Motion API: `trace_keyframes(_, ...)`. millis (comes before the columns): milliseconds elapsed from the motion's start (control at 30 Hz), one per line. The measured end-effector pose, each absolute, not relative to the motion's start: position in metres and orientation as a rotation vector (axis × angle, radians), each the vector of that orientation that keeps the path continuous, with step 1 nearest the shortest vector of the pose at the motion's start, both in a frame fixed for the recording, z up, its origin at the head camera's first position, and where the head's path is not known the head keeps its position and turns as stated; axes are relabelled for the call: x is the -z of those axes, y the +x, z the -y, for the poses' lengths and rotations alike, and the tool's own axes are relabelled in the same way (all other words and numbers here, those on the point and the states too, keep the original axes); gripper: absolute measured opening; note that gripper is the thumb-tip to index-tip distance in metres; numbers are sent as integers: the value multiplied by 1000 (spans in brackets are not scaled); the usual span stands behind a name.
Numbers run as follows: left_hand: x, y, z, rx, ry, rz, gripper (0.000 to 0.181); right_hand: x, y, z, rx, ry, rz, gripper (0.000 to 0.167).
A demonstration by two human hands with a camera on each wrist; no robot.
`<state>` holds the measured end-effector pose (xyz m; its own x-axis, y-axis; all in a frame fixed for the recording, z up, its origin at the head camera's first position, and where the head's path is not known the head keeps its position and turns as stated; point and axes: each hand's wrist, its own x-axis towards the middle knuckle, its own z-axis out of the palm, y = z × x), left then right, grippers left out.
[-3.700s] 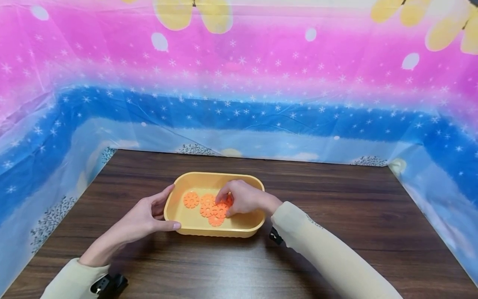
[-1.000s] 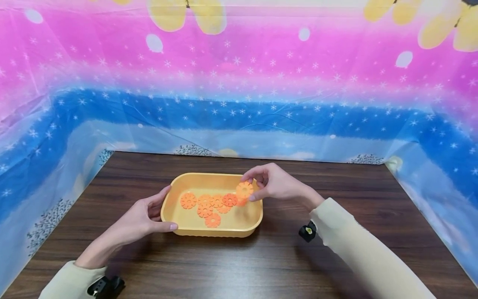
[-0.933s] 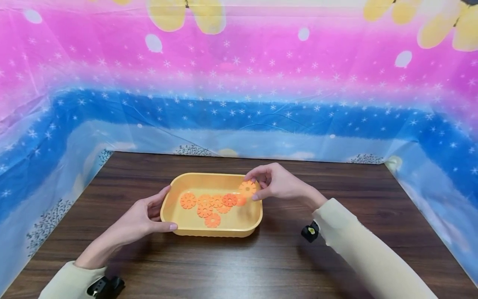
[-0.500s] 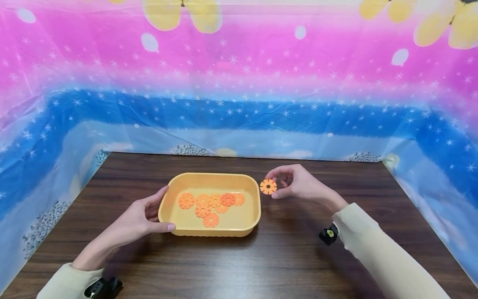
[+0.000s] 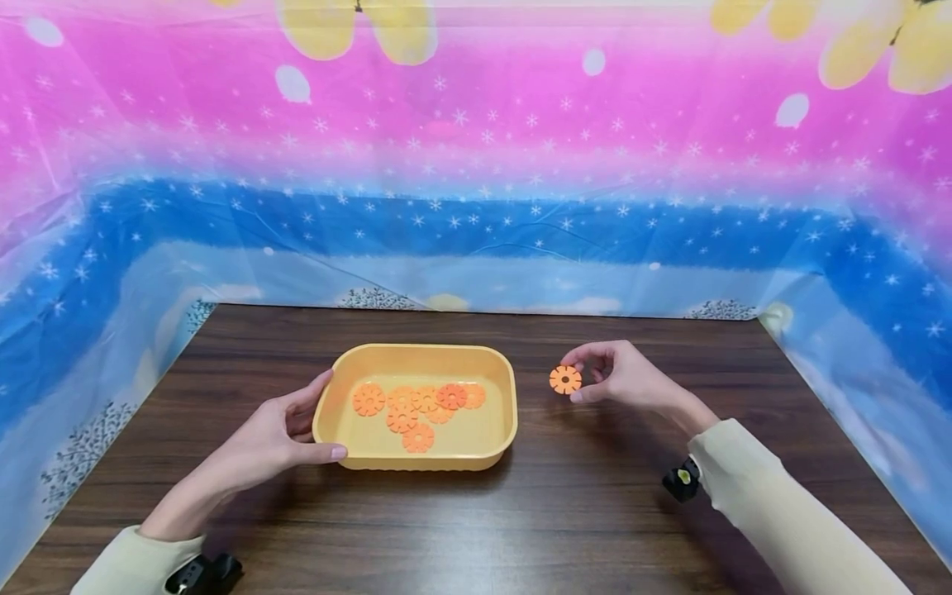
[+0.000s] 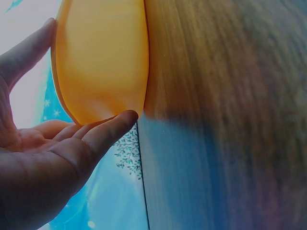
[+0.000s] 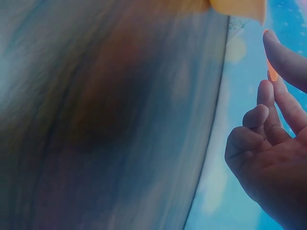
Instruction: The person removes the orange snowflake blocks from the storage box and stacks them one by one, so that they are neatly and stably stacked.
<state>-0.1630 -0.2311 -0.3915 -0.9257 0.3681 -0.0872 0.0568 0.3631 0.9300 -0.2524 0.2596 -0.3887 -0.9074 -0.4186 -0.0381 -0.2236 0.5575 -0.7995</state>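
In the head view my left hand (image 5: 262, 431) holds the left end of a yellow plastic tub (image 5: 426, 463), thumb at the front rim and fingers round the back corner. The left wrist view shows that hand's fingers (image 6: 112, 129) against the tub's outer wall. Several orange notched discs (image 5: 418, 438) lie flat in the tub, some overlapping; one disc (image 5: 450, 397) is redder. To the tub's right, my right hand (image 5: 632, 380) pinches a single orange notched disc (image 5: 556, 381) between thumb and fingertips, above the table. The right wrist view shows this disc (image 7: 272, 71) edge-on.
The dark wood-grain table (image 5: 446, 537) carries the tub left of its middle. A printed pink and blue cloth (image 5: 476, 165) hangs along the back and both sides. Each wrist wears a small black camera, such as the right wrist camera (image 5: 681, 479).
My right hand has reached into the tub, lifted one orange disc over the right rim and carried it right. My left hand has kept its hold; the view has shifted slightly.
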Motion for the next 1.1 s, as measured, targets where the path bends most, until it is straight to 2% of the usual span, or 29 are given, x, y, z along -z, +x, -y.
trace_keyframes(467,390,-163,230,-1564,388,-2368,108,408,-254,-281,1215,-491,-2611,42)
trace_keyframes(1100,391,-162,231,-1582,377,-2361,109,418,-260,-284,1075,-509,-2673,39)
